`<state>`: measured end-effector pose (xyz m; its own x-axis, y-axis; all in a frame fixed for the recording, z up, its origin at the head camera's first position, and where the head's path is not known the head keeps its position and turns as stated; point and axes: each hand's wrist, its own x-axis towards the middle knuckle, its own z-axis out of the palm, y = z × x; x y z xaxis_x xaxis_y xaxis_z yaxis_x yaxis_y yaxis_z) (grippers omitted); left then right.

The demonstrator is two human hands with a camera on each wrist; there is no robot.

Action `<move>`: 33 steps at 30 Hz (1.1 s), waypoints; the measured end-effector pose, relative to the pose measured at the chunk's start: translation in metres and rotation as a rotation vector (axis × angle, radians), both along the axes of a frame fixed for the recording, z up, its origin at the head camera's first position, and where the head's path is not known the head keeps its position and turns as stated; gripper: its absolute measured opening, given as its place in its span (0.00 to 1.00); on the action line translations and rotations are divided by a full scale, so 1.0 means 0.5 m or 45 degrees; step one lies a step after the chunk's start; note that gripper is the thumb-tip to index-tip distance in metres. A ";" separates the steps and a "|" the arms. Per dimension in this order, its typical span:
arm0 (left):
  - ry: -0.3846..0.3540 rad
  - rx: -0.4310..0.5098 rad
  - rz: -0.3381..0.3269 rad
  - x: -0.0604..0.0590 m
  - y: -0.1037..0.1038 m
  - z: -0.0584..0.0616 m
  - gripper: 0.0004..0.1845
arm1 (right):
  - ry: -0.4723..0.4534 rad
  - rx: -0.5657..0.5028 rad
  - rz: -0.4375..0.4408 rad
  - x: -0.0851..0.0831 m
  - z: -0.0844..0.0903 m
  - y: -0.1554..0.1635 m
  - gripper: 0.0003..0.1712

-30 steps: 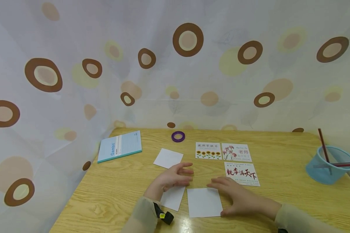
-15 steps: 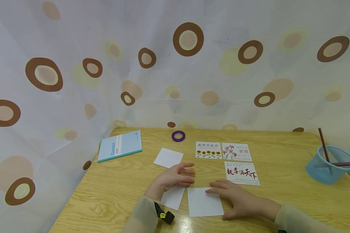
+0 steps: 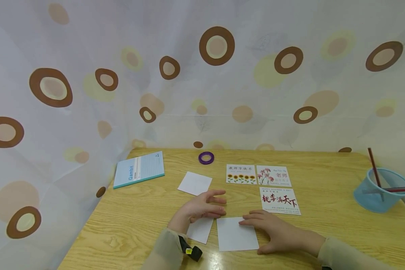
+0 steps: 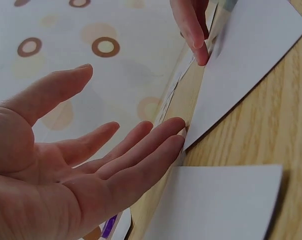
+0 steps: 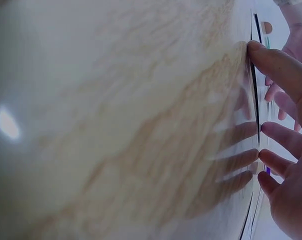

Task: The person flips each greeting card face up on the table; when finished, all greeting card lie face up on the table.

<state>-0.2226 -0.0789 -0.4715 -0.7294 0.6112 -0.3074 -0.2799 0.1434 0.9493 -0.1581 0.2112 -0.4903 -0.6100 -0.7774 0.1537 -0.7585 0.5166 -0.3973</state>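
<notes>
The right hand (image 3: 280, 234) lay flat, fingers straight, on the blank white card (image 3: 237, 234) at the desk's (image 3: 128, 221) near edge. Left of that card, the left hand (image 3: 202, 206) hovered spread over a second blank card (image 3: 200, 230); three printed cards (image 3: 260, 175) lay behind it, unobstructed.

The left hand (image 3: 202, 206) covers the upper part of a white card (image 3: 200, 230). The small print on the calligraphy card (image 3: 279, 201) is unreadable. The right wrist view shows the worktop (image 5: 116, 125) only as blur, with the right hand (image 5: 286, 165) cut off at the frame edge
</notes>
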 end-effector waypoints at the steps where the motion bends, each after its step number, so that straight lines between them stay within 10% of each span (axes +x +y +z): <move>1: 0.000 -0.001 0.002 0.000 0.000 0.000 0.36 | -0.005 -0.001 -0.004 0.000 0.000 0.000 0.42; 21: 0.001 -0.018 -0.017 0.004 -0.005 -0.002 0.35 | -0.047 -0.049 0.021 -0.003 0.000 0.007 0.29; 33: 0.013 -0.002 -0.023 0.005 -0.013 -0.002 0.32 | -0.367 -0.152 -0.038 -0.008 0.007 0.009 0.22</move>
